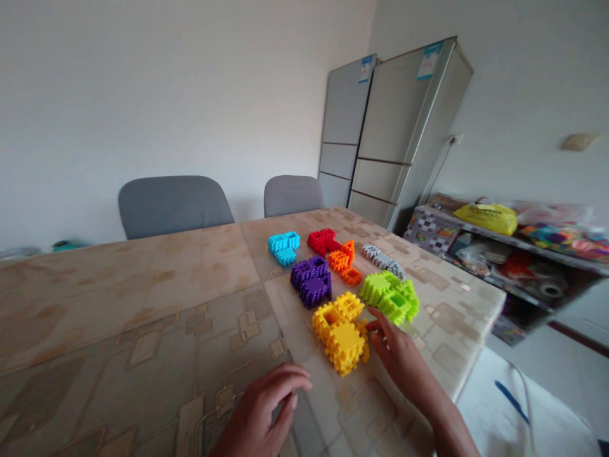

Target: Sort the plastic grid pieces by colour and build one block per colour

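Note:
Waffle-edged plastic building blocks lie in groups by colour on the table. The yellow blocks (346, 343) are closest to me, and my right hand (387, 343) is at their right side, its fingertips at the edge pieces. Its fingers are stretched out, and whether they touch the yellow pieces I cannot tell. Lime green blocks (390, 295) lie just beyond those fingers. My left hand (269, 406) hovers low over the table to the left of the yellow group, fingers loosely bent, thumb apart, holding nothing. Purple blocks (311, 281) sit behind the yellow ones.
Light blue (284, 246), red (323, 241), orange (343, 261) and grey blocks (383, 261) lie farther back on the patterned table (143, 317). Two grey chairs (176, 203) stand at its far side. Refrigerators (390, 114) and a loaded shelf (537, 241) are to the right.

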Demonstrator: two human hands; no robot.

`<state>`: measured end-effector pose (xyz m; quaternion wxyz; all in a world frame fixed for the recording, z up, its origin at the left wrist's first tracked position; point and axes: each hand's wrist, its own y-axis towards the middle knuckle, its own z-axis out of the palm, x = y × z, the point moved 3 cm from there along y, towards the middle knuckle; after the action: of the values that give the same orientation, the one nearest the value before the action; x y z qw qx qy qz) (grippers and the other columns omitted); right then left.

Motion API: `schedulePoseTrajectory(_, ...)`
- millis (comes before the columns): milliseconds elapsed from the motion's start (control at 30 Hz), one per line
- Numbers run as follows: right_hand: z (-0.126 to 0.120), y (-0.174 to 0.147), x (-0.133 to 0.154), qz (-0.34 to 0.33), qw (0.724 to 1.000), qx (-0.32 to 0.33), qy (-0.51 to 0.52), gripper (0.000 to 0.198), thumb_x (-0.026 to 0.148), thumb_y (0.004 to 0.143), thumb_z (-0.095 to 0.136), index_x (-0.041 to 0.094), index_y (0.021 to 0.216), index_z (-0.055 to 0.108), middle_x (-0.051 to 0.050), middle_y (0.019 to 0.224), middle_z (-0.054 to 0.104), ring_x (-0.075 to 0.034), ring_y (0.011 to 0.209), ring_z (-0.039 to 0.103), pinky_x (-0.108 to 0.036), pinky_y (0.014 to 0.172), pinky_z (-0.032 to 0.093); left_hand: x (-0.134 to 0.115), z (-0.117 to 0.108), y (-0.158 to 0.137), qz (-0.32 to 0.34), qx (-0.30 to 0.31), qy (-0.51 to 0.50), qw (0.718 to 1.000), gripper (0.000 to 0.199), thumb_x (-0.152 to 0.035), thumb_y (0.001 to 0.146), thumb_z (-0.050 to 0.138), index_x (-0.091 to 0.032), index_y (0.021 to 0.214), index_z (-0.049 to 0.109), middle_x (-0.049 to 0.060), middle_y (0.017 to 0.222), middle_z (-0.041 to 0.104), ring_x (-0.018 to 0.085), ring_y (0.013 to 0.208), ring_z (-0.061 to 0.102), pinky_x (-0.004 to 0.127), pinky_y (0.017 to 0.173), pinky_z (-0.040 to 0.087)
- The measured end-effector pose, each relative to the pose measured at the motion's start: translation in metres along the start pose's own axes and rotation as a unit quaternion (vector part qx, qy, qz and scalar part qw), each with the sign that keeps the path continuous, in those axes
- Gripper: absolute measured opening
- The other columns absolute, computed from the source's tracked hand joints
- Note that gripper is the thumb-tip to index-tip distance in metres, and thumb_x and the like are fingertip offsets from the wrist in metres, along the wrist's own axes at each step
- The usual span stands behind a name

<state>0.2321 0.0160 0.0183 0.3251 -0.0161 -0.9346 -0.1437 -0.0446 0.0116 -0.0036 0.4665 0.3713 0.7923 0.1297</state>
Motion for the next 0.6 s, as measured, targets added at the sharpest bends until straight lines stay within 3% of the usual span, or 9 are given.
schedulePoseTrajectory(233,0.002,0.002,0.008,-0.014,1.0,0.016,-0.011,0.053,0.03,0.09,0.035,0.013,0.134,0.059,-0.015,0.108,0.076,-0.026,0.093,0.073,-0.039,0.086,0.056,-0.001,0.0,-0.001,0.003,-0.005,-0.001,1.0,0.033,-0.005,0.089,0.053,-0.029,0.104,0.069,-0.001,0.105,0.077,0.012,0.096,0.075,0.014,0.09,0.054)
schedulePoseTrajectory(333,0.0,0.003,0.007,-0.009,1.0,0.014,-0.001,0.052,0.031,0.091,0.034,0.012,0.131,0.06,-0.015,0.102,0.077,-0.026,0.088,0.074,-0.039,0.082,0.057,-0.002,0.0,0.0,0.0,0.0,-0.005,1.0,0.034,-0.004,0.088,0.052,-0.028,0.104,0.069,-0.001,0.104,0.077,0.011,0.096,0.074,0.013,0.089,0.053)
schedulePoseTrajectory(467,-0.011,0.003,0.001,0.022,0.998,-0.051,0.003,0.045,0.036,0.093,0.036,0.014,0.116,0.067,-0.013,0.091,0.077,-0.027,0.078,0.074,-0.038,0.071,0.056,-0.005,-0.001,0.004,0.005,-0.003,-0.013,1.0,0.034,-0.002,0.087,0.05,-0.026,0.102,0.069,0.0,0.102,0.077,0.011,0.094,0.075,0.013,0.087,0.054)
schedulePoseTrajectory(600,-0.027,0.002,0.018,-0.048,0.995,-0.085,0.035,0.032,0.038,0.097,0.046,0.02,0.103,0.072,-0.009,0.087,0.076,-0.024,0.078,0.072,-0.033,0.071,0.056,-0.009,-0.003,0.007,0.019,-0.005,-0.019,1.0,0.033,-0.002,0.085,0.049,-0.025,0.1,0.069,0.001,0.099,0.077,0.011,0.092,0.075,0.014,0.085,0.055)
